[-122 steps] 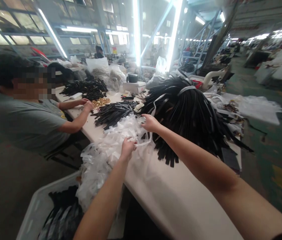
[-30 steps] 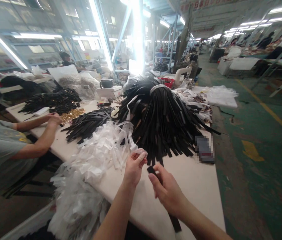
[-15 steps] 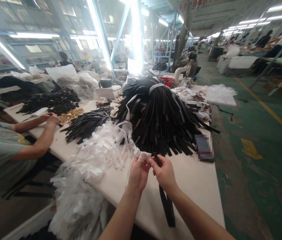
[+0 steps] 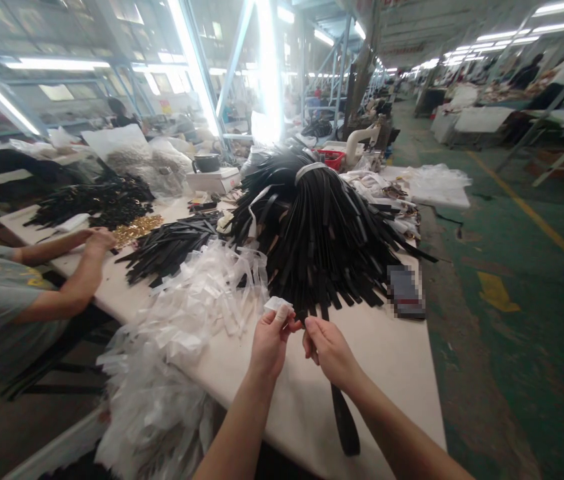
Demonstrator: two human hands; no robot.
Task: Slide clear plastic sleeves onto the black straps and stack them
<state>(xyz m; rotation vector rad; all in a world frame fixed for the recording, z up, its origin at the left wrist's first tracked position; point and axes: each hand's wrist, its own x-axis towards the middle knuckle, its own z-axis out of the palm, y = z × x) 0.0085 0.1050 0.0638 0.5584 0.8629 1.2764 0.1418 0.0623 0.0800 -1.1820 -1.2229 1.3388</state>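
My left hand (image 4: 269, 341) is closed, with a crumpled white strip (image 4: 277, 304) showing at the thumb and fingertips. Close beside it, my right hand (image 4: 331, 348) pinches a black strap (image 4: 345, 423), whose looped lower part hangs down past the wrist over the table. The strap's dark upper end lies between the fingertips of both hands; I cannot tell whether the left fingers grip it too. Just beyond the hands lies a large bundle of black straps (image 4: 322, 227), tied near its top with a pale band. A heap of white strips (image 4: 197, 293) is left of my hands.
Smaller black straps (image 4: 175, 243) and gold-coloured metal pieces (image 4: 137, 230) lie further left, near a co-worker's hands (image 4: 97, 243). A phone-like dark object (image 4: 406, 293) rests at the table's (image 4: 392, 373) right edge. White strips spill over the table's front edge.
The white strip, earlier stretched from my left hand towards the right, is now bunched at the left fingers. My right hand has turned and moved slightly lower; the strap hangs further right.
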